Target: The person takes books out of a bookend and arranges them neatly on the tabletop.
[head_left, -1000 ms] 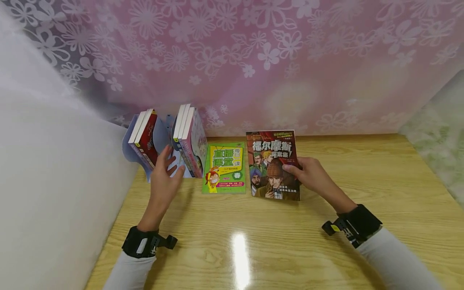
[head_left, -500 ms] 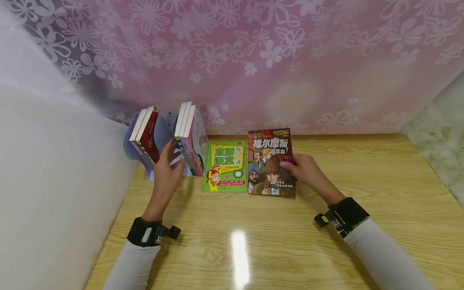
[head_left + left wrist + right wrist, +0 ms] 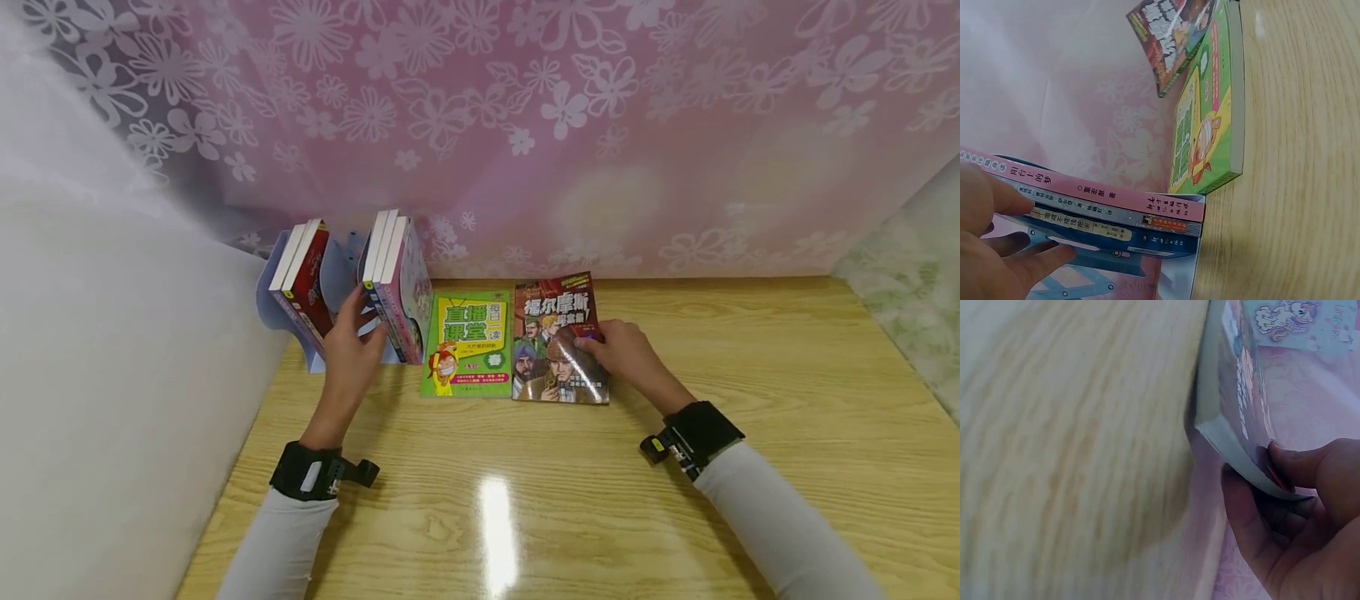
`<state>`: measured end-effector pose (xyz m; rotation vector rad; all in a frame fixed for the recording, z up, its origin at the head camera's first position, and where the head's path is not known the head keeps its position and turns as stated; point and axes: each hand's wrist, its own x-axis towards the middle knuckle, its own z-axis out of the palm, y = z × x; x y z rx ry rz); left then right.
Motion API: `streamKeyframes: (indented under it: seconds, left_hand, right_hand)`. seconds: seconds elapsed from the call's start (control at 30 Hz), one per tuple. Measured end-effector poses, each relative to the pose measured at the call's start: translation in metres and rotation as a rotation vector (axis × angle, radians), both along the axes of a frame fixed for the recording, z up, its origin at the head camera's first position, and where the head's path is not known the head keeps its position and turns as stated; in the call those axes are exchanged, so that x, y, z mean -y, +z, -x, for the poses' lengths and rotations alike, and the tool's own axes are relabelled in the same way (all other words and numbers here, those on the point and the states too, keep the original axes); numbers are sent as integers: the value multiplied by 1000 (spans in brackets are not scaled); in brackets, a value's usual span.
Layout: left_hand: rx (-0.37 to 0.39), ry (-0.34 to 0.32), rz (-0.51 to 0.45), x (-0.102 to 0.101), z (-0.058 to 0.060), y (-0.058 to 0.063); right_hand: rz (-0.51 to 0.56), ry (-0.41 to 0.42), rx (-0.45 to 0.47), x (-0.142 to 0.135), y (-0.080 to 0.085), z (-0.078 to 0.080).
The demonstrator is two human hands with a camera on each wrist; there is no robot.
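In the head view, my right hand (image 3: 630, 358) pinches the right edge of a dark red-brown comic-style paperback (image 3: 551, 358), thumb on the cover and fingers beneath. The book's right side is bent up, as the right wrist view also shows. Left of it lies a green and yellow book (image 3: 467, 343), face up. My left hand (image 3: 348, 358) touches several upright books (image 3: 1104, 209), fingers at their spines and thumb spread apart. They stand in the right section of a pale blue bookend (image 3: 272, 287). Several other books (image 3: 302, 262), one with a red cover, stand in its left section.
The light wooden table (image 3: 480, 467) runs up to a pink floral cloth (image 3: 480, 150) at the back. A white wall (image 3: 112, 375) closes off the left side. Both wrists wear black straps with small cameras.
My right hand has brought the dark paperback slightly left, beside the green book, and its edge now bends upward. My left hand has moved right and forward to the right-hand group of upright books.
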<state>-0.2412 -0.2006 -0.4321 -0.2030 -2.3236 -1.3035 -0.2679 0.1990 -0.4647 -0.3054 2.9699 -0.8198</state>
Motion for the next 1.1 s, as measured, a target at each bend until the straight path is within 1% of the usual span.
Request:
streamKeyframes:
  seconds: [0.13,0.3,0.47,0.73,0.87,1.1]
  left_hand:
    - [9,7,14,-1,1,1]
    - [12,-6,11,-3,1,3]
    - [19,-10,21,-3,1,4]
    - [10,-6,36,-1,3,4]
    - [1,-5,41,0,5,1]
    - [13,11,59,0,8,-2]
  right_hand:
    - [-31,-15,10,3,-3,4]
    - [-75,-16,9,6,-6,7]
    - [-119,-26,35,7,-8,11]
    - [-127,-43,34,9,-5,17]
    - [-147,-67,39,9,-5,18]
    - [-161,-94,35,8,-5,17]
